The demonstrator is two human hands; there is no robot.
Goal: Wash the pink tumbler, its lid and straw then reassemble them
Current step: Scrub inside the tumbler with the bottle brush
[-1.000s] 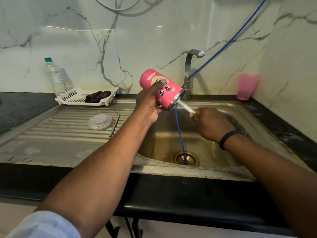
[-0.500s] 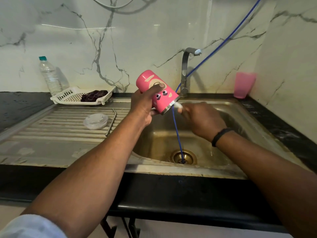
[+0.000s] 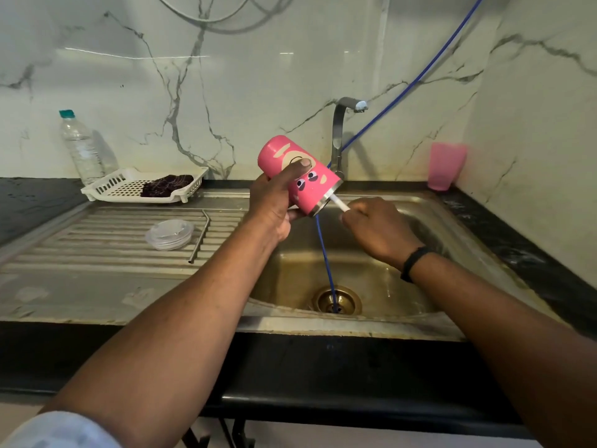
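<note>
The step in hand looks like scrubbing the inside of the pink tumbler [image 3: 298, 176]: the left hand [image 3: 274, 205] holds it in a full grip, tilted mouth-down over the sink [image 3: 452, 221], while the right hand [image 3: 378, 227] pinches a white brush handle [image 3: 339, 203] poking into its mouth. Compared with half a second ago, the handle is drawn further out. Next comes rinsing, then the lid [image 3: 169, 234] and straw [image 3: 198, 237], well left of the grip on the drainboard.
</note>
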